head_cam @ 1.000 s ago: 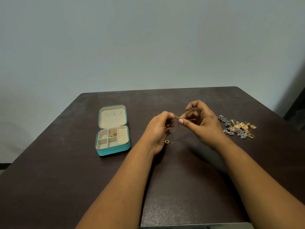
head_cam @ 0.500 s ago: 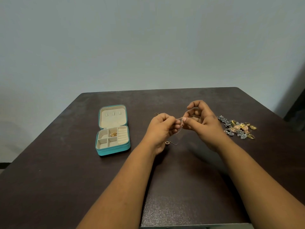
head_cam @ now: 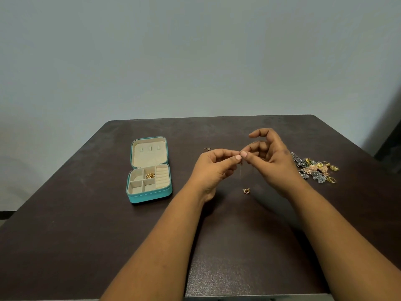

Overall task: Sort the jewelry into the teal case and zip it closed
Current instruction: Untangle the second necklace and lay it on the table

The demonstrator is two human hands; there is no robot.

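Observation:
The teal case (head_cam: 149, 196) lies open on the dark table's left half, lid flat behind it, with a small gold piece (head_cam: 150, 175) in one cream compartment. Above the table's middle, my left hand (head_cam: 213, 168) and my right hand (head_cam: 270, 158) meet fingertip to fingertip, both pinching a thin gold chain (head_cam: 240, 170). The chain hangs down from the pinch, and its small round gold pendant (head_cam: 246, 190) rests on the table below. One chain end (head_cam: 207, 149) shows behind my left hand.
A heap of silver, pink and gold jewelry (head_cam: 315, 168) lies on the dark table (head_cam: 86, 235) just right of my right hand. A pale wall rises behind the table's far edge.
My hands have come together, thumbs now touching. The chain has gone from stretched sideways between them to hanging down, and the pendant has shifted right on the table.

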